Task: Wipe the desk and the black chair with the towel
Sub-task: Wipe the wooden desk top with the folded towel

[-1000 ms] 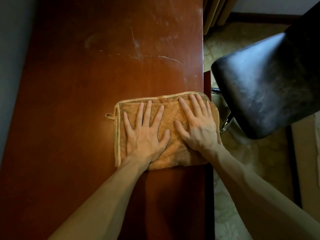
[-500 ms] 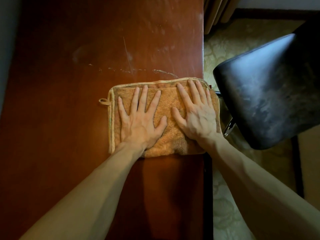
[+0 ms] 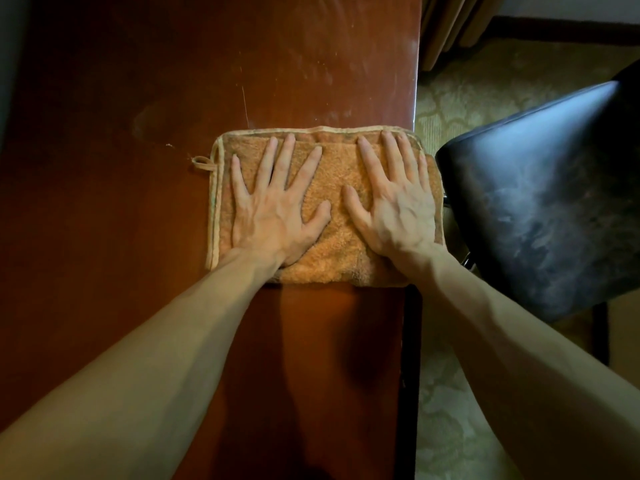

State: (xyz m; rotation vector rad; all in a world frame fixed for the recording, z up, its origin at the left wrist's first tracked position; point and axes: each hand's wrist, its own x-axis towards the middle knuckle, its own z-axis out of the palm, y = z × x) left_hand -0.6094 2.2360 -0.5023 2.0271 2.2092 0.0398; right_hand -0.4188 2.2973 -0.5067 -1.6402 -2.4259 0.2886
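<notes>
A folded orange towel point(image 3: 334, 188) with a pale hem and a small loop lies flat on the reddish-brown wooden desk point(image 3: 121, 237), close to the desk's right edge. My left hand point(image 3: 273, 206) presses on the towel's left half with fingers spread and straight. My right hand point(image 3: 393, 199) presses flat on the right half, its fingertips near the towel's far hem. The black chair point(image 3: 547, 202), padded and dusty, stands just right of the desk, almost touching the towel's right edge.
Dust streaks and a thin scratch mark the desk beyond the towel. Patterned beige carpet point(image 3: 450, 427) lies to the right of the desk. Curtain folds point(image 3: 453, 26) hang at the top right. A dark wall borders the desk's left side.
Both hands have pushed the towel away from me along the desk, over the dusty line that lay ahead of it. The towel stays by the right edge.
</notes>
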